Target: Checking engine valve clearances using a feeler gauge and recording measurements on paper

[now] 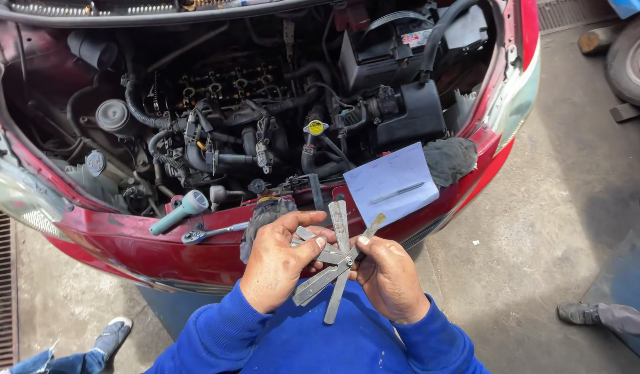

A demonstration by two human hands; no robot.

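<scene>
Both my hands hold a fanned-out set of metal feeler-gauge blades (336,257) in front of a red car's open engine bay (250,104). My left hand (278,262) pinches several blades between thumb and fingers. Gripping the pivot end from the right is my right hand (385,275), with one brass-tipped blade (375,223) sticking up past its fingers. My blue sleeves fill the bottom of the view.
On the car's front panel lie a teal flashlight (180,212), a ratchet wrench (212,233), a paper sheet (392,182) with a pen on it and a dark rag (450,159). Another person's shoes show at bottom left (113,336) and right (577,313). A tyre (631,59) is at top right.
</scene>
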